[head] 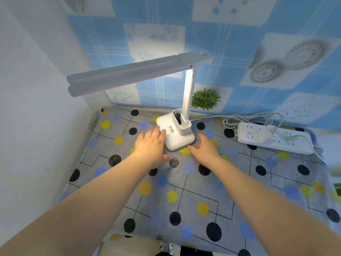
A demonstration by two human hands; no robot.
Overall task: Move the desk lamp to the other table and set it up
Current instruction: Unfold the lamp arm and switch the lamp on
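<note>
I see the white desk lamp (175,133) standing at the centre of the frame on a table (239,200) covered with a grey cloth dotted in black, blue and yellow. Its square, smooth plastic base carries a slim upright post, and a long flat head reaches toward the upper left. A small rectangular cup (181,122) on the base holds a dark object. My left hand (150,145) lies spread open, fingertips touching the base's left edge; my right hand (204,148) is spread open just beside its right corner, holding nothing. A white power strip (273,140) lies at the right, with cords coiled behind it.
</note>
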